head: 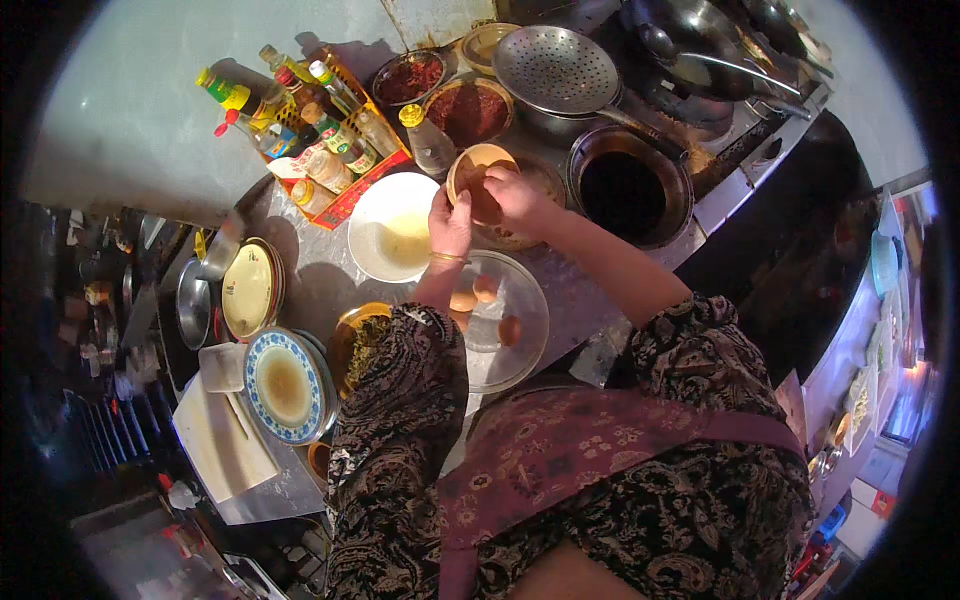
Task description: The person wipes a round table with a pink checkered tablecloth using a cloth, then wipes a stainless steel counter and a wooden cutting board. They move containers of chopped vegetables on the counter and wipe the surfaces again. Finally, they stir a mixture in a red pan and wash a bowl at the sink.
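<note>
My left hand (451,225) holds a small brown bowl (480,160) by its side, tilted over the counter. The fingers of my right hand (517,199) reach into that bowl; whether they pinch anything is hidden. Just left of my left hand sits a large white bowl (367,214) with pale yellow liquid (405,238) in it. Below my wrists, a round translucent basin (529,360) contains several brown eggs (509,330). A wider round container (551,180) is partly covered by my right hand.
A red box (360,191) of sauce bottles stands at the back left. Behind are bowls of red chili (471,112), a perforated strainer (555,69) and a pot of dark liquid (622,187). Plates (255,360) and a cutting board (217,442) lie left; a wok (675,37) is back right.
</note>
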Demonstrator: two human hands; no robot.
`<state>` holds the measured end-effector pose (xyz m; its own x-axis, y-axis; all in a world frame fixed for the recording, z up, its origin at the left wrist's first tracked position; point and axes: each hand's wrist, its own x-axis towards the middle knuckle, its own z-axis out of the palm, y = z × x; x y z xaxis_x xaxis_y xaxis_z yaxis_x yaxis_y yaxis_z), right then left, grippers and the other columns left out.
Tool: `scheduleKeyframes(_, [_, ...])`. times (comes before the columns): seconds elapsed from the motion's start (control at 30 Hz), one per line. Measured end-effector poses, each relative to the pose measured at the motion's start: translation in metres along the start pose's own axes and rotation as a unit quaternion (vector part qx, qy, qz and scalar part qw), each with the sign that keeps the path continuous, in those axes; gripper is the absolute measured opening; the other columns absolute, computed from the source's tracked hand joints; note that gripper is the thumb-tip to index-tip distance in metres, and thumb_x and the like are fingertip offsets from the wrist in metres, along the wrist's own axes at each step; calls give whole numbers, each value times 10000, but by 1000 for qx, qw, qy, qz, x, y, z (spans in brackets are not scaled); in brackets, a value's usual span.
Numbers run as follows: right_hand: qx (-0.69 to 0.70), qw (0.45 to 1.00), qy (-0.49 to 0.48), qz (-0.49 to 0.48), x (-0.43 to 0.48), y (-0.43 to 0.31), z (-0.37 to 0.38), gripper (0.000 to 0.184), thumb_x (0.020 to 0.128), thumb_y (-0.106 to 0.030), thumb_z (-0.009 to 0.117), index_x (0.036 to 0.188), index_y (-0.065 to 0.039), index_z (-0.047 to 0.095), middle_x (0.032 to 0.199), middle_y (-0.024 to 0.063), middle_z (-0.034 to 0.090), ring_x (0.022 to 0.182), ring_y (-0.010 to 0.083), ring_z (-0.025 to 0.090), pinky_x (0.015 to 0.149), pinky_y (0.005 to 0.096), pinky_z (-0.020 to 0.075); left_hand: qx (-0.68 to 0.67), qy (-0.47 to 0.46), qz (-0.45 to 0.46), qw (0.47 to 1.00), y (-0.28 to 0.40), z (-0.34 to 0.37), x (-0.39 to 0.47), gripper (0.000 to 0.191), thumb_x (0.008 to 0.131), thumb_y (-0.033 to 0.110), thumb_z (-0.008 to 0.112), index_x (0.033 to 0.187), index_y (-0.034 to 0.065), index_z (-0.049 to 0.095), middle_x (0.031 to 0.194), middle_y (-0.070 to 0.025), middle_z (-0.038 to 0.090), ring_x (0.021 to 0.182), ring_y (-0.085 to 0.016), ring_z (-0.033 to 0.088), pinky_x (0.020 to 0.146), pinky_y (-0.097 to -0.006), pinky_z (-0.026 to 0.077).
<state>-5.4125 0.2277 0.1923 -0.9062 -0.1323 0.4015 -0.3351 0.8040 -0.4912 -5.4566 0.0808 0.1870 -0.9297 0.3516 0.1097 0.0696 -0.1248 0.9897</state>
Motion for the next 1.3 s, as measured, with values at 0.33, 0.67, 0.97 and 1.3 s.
scheduleKeyframes(0.33, [-84,954,-287,-26,-32,28,13,253,708,-147,609,933,-32,603,919,160,599,880,342,572,759,411,478,362,-55,245,898,15,3,0,579,694,184,653,1178,-49,439,1044,-218,519,969,-372,495,864,-411,407])
scheduleKeyframes(0.67, [-113,965,-232,42,-64,31,-4,206,784,-174,520,914,-45,616,894,139,593,865,319,574,706,412,477,-290,35,-149,945,39,-22,-22,511,879,374,485,1240,20,408,1158,-82,524,1080,-232,513,900,-351,440])
scheduleKeyframes(0.97, [-42,983,-147,105,-81,16,-33,183,791,-175,546,904,-49,613,937,132,594,819,313,590,709,412,480,-261,40,-201,943,54,-42,-52,572,867,410,488,1288,43,368,1279,-86,460,1174,-226,450,973,-360,376])
scheduleKeyframes(1.3, [641,733,57,221,-15,-100,-41,403,775,107,442,1159,2,511,1164,79,521,1102,167,491,919,275,388,-195,15,-40,980,53,-35,-69,471,902,203,476,1321,27,349,1280,-89,443,1176,-189,414,1009,-323,311])
